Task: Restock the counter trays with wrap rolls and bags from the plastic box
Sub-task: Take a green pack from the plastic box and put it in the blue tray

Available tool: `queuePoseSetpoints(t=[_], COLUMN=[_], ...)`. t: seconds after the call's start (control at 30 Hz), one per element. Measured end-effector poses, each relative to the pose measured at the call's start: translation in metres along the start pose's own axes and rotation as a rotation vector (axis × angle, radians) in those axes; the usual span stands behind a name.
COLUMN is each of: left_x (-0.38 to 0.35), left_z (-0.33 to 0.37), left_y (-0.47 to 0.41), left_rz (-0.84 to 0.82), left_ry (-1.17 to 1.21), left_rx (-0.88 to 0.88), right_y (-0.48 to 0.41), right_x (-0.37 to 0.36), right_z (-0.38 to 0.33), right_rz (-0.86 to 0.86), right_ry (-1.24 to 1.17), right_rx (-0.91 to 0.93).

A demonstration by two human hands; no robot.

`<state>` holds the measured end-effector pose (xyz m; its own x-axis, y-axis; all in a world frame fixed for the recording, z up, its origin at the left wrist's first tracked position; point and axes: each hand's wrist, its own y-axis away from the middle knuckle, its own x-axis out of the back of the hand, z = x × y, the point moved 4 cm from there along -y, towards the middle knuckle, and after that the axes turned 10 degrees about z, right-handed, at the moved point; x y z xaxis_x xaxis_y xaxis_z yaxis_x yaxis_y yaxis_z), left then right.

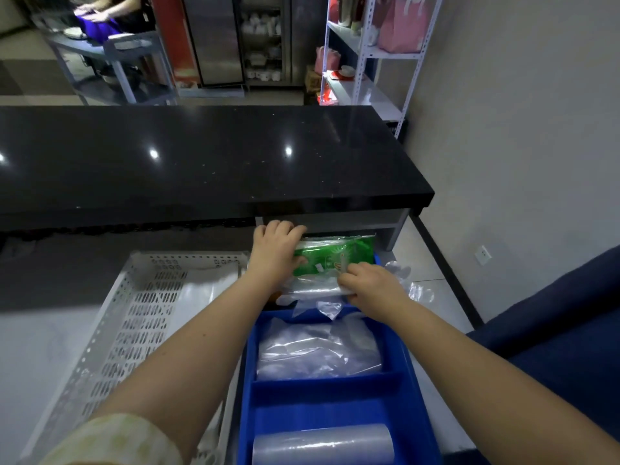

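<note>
Near: clear wrap roll [322,444] lying in blue tray [246,397], smooth, round, likely slippery. Then soft, floppy clear bags [318,355]; best scooped from below. White holey box [134,330] beside. Far: left hand [273,250] flat on green pack [335,255], right hand [369,283] pinching its crinkly edge, under black counter [201,156].
</note>
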<state>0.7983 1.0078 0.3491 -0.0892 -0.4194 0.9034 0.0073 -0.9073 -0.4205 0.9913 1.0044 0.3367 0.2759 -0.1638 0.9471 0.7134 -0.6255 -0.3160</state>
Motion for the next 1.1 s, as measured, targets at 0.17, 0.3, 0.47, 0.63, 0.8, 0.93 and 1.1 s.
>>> queuePoseSetpoints(t=[0.17,0.3,0.47,0.63,0.8,0.93,1.1], left_x=[0.036,0.018,-0.015,-0.021,-0.03,-0.032,-0.019], left_z=[-0.013,-0.011,-0.003,0.003,0.008,0.011,0.01], left_y=[0.012,0.049,0.072,0.074,0.085,0.089,0.089], left_rz=[0.204,0.089,-0.111,-0.123,-0.217,-0.268,-0.211], left_ry=[0.127,0.226,0.182,0.142,0.085,0.039,0.057], left_rx=[-0.004,0.005,0.013,0.066,0.052,0.041,0.093], right_y=[-0.031,-0.031,-0.024,0.0,0.023,0.024,0.01], right_x=[-0.015,-0.047,-0.065,-0.053,-0.057,-0.07,-0.05], right_z=[-0.013,-0.023,-0.014,-0.004,-0.003,-0.006,-0.015], right_rz=[0.109,0.072,-0.115,-0.057,-0.03,-0.339,-0.122], right_ry=[-0.067,-0.046,-0.101,-0.209,-0.152,-0.132,-0.191], right_rx=[0.011,-0.059,-0.175,-0.11,-0.168,-0.226,-0.234])
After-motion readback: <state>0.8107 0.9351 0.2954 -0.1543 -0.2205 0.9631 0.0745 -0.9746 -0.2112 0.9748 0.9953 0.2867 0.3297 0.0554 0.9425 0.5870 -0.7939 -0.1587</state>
